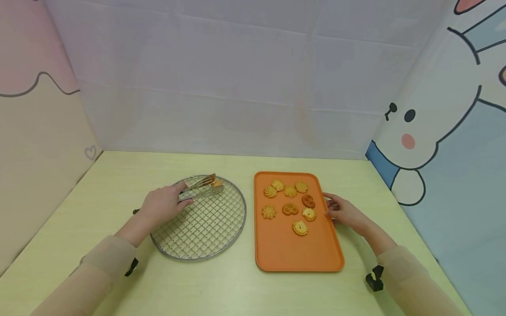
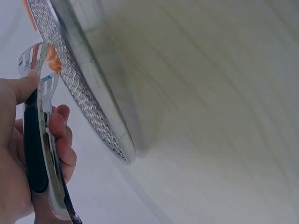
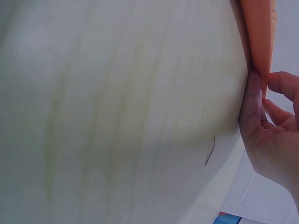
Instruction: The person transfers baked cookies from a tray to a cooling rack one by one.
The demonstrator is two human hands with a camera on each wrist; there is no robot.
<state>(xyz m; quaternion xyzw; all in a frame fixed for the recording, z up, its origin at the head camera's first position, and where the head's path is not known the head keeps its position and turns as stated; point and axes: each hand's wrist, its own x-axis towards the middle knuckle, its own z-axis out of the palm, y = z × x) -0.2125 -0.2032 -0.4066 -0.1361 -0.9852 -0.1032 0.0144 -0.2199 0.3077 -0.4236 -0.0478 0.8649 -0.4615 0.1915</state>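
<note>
My left hand (image 1: 164, 202) grips metal serving tongs (image 2: 36, 144) with dark handles, above a round wire rack (image 1: 197, 245). The slotted tong tips are on either side of a small golden-brown cookie (image 1: 217, 183) at the rack's far edge; whether they squeeze it I cannot tell. On the right, an orange rectangular tray (image 1: 296, 256) carries several cookies, among them a pretzel-shaped one (image 1: 290, 209), a swirled one (image 1: 270, 192) and a star-shaped one (image 1: 269, 212). My right hand (image 3: 273, 121) pinches the tray's right edge, with a digit on each side of the rim.
Rack and tray lie side by side on a pale wood-grain table (image 1: 221, 289), a narrow strip of tabletop between them. A whitish sheet (image 1: 245, 87) rises behind the table. Walls with cartoon drawings stand at left and right, including a white rabbit (image 1: 431, 109).
</note>
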